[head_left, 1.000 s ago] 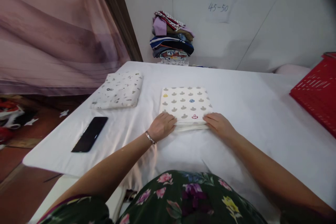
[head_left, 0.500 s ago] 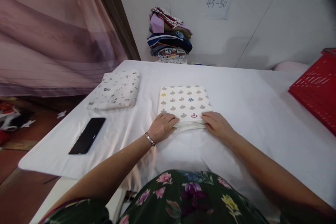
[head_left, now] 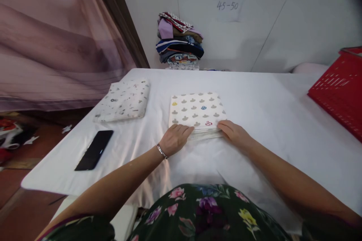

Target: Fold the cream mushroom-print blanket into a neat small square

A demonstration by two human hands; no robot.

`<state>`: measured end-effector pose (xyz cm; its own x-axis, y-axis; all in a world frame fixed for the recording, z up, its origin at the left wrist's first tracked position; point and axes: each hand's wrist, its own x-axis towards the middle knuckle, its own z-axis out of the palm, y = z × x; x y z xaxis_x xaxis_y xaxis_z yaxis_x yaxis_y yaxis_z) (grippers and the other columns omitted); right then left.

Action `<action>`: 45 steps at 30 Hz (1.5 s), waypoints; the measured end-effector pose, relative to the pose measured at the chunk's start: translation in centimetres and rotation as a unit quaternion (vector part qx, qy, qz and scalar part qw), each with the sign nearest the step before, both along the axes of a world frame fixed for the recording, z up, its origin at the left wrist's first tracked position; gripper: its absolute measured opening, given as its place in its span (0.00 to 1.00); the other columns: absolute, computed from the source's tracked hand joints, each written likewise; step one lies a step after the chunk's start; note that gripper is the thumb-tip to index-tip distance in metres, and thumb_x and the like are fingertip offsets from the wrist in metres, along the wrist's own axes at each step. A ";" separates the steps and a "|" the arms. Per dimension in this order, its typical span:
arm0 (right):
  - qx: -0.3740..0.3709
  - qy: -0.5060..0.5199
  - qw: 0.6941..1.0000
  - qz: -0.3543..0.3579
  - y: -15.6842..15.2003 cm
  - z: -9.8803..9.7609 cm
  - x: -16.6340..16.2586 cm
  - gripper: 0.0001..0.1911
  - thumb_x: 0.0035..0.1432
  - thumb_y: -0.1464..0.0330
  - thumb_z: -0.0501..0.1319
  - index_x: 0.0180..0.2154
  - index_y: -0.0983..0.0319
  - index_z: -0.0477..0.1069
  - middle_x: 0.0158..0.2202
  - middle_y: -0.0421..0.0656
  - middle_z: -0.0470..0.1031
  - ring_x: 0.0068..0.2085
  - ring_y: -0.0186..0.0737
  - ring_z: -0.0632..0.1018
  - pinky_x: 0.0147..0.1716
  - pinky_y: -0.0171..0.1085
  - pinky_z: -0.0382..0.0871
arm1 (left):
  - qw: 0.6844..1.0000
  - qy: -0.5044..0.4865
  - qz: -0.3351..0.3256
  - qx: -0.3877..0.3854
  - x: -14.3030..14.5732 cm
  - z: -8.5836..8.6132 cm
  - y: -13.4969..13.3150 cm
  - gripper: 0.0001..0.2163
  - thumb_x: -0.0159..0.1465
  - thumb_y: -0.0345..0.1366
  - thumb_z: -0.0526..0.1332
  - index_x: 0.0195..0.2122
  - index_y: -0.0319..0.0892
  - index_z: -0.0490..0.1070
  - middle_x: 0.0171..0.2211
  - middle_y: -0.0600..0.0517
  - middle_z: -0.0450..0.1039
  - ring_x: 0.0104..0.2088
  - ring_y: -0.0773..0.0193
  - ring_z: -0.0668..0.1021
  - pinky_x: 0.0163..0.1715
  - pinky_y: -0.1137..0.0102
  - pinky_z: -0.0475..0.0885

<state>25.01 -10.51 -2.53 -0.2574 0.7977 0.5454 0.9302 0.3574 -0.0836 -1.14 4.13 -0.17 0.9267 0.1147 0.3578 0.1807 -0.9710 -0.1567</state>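
Observation:
A folded white cloth with rows of grey mushroom-like prints and a few coloured ones lies flat on the white-covered table. My left hand grips its near left corner, the thumb along the near edge and a bracelet on the wrist. At the near right corner, my right hand holds the cloth with fingers on top. Several folded layers show along the near edge between my hands. The undersides of both hands' grips are hidden.
Another folded printed cloth lies on the left, with a black phone nearer to me. A red basket stands at the right edge. Behind the table a stack of folded fabrics rises against the wall; a pink curtain hangs at left.
The view has shifted slightly. Both hands remain at the near corners of the cloth, which lies almost as before; the left fingers sit a little differently on its edge.

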 end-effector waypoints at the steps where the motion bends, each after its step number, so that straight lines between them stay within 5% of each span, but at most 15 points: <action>1: 0.004 -0.002 1.000 0.005 0.0 -0.2 0.0 0.16 0.61 0.74 0.50 0.51 0.63 0.62 0.48 0.52 0.68 0.50 0.44 0.70 0.44 0.44 0.72 | 1.000 -0.007 -0.005 0.001 -0.2 -0.2 -0.1 0.17 0.59 0.23 0.50 0.49 0.40 0.64 0.39 0.48 0.73 0.37 0.62 0.73 0.35 0.66 0.66; 10: 0.028 -0.017 0.999 -0.004 0.1 -0.3 -0.5 0.18 0.61 0.75 0.48 0.53 0.64 0.60 0.46 0.52 0.69 0.49 0.44 0.70 0.43 0.45 0.70 | 0.999 0.008 0.034 -0.037 0.0 0.4 -1.3 0.18 0.59 0.25 0.52 0.51 0.39 0.63 0.41 0.46 0.71 0.42 0.58 0.72 0.39 0.63 0.66; 18: -0.033 -0.076 0.996 -0.042 1.3 1.1 -2.7 0.21 0.62 0.76 0.49 0.56 0.62 0.60 0.48 0.50 0.70 0.48 0.44 0.70 0.43 0.44 0.64 | 0.998 0.029 0.046 -0.042 1.2 0.7 -1.5 0.18 0.61 0.27 0.50 0.53 0.41 0.61 0.40 0.46 0.70 0.41 0.57 0.71 0.38 0.61 0.64; 25: 0.026 -0.056 0.998 -0.005 1.1 0.1 -2.7 0.15 0.60 0.76 0.52 0.49 0.66 0.67 0.43 0.51 0.72 0.44 0.43 0.70 0.40 0.41 0.66 | 0.999 -0.018 0.028 -0.024 0.8 -0.8 -1.6 0.11 0.63 0.28 0.49 0.44 0.40 0.66 0.33 0.49 0.71 0.35 0.62 0.71 0.35 0.65 0.63; 34: 0.004 -0.037 0.999 0.005 0.5 -0.7 -2.4 0.14 0.61 0.74 0.51 0.47 0.63 0.69 0.43 0.49 0.73 0.45 0.43 0.71 0.41 0.42 0.66 | 0.999 -0.017 0.015 -0.023 0.4 -1.1 -2.0 0.12 0.64 0.28 0.49 0.47 0.41 0.65 0.38 0.49 0.71 0.39 0.62 0.71 0.38 0.65 0.63; 41: 0.012 -0.017 1.000 0.022 0.4 -1.1 -2.0 0.16 0.60 0.74 0.52 0.49 0.63 0.68 0.45 0.51 0.72 0.46 0.46 0.72 0.42 0.46 0.67 | 0.992 -0.014 0.096 -0.076 -1.1 -0.4 -2.3 0.11 0.62 0.30 0.52 0.45 0.39 0.65 0.39 0.46 0.69 0.43 0.58 0.69 0.41 0.62 0.64; 45: 0.009 -0.009 1.000 0.023 0.4 -1.7 -1.9 0.17 0.58 0.75 0.52 0.49 0.61 0.68 0.45 0.50 0.72 0.45 0.47 0.72 0.42 0.47 0.68 | 0.992 -0.022 0.079 -0.091 -1.9 -0.8 -2.4 0.08 0.63 0.31 0.51 0.41 0.40 0.67 0.35 0.48 0.69 0.39 0.61 0.70 0.40 0.63 0.65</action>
